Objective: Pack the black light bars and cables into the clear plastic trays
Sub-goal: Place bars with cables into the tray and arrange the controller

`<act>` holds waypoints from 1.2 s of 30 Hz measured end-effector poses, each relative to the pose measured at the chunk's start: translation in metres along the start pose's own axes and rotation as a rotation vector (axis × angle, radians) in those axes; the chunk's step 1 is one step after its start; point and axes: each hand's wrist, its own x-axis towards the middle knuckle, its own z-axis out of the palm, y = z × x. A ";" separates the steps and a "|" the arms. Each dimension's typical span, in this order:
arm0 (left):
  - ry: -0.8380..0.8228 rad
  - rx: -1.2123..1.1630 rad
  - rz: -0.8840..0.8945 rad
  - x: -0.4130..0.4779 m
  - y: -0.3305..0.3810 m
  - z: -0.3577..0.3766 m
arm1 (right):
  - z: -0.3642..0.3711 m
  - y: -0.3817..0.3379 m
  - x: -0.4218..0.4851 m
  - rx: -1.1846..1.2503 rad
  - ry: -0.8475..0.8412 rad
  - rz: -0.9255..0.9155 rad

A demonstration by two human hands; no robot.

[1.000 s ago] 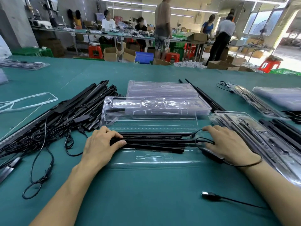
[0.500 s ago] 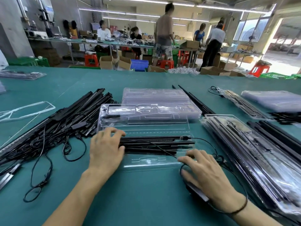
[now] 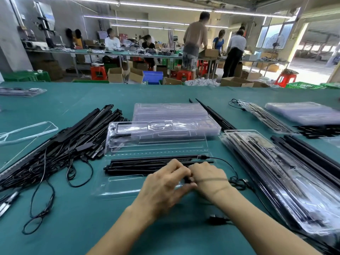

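Note:
An open clear plastic tray (image 3: 117, 186) lies in front of me on the green table, with black light bars (image 3: 139, 165) lying across its middle. A thin black cable (image 3: 228, 163) runs from the bars' right end in a loop to the right. My left hand (image 3: 165, 186) and my right hand (image 3: 207, 178) meet over the tray's right part. Between their fingers they pinch a small black piece of the cable (image 3: 187, 179); how much of it they hold is hidden. A black plug (image 3: 218, 219) lies near my right forearm.
A heap of loose light bars with tangled cables (image 3: 60, 144) lies at the left. A stack of empty clear trays (image 3: 165, 124) sits behind the open one. Packed trays (image 3: 276, 181) are piled at the right, more bars (image 3: 316, 157) beside them. People work at far tables.
My left hand has left the bars' left end and moved right. My right hand came up from the table edge. Both now meet on the cable piece over the tray.

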 end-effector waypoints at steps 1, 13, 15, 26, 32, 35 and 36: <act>0.051 -0.078 -0.021 -0.001 -0.006 -0.002 | 0.003 0.007 0.000 0.141 0.013 -0.043; 0.449 -0.273 -0.281 -0.007 -0.031 -0.001 | -0.033 0.065 -0.039 2.336 0.091 0.153; 0.497 -0.339 -0.334 -0.009 -0.034 -0.006 | -0.047 0.080 -0.035 2.477 0.299 0.367; 0.435 -0.700 -0.691 -0.017 -0.046 0.007 | -0.041 0.043 -0.003 0.701 0.095 0.168; 0.352 -0.559 -0.583 -0.025 -0.041 0.013 | -0.010 0.032 0.016 0.307 0.044 0.122; 0.351 -0.554 -0.594 -0.026 -0.042 0.013 | -0.006 0.031 0.026 0.183 0.052 0.121; 0.353 -0.547 -0.601 -0.026 -0.043 0.013 | -0.005 0.032 0.028 0.187 0.104 0.134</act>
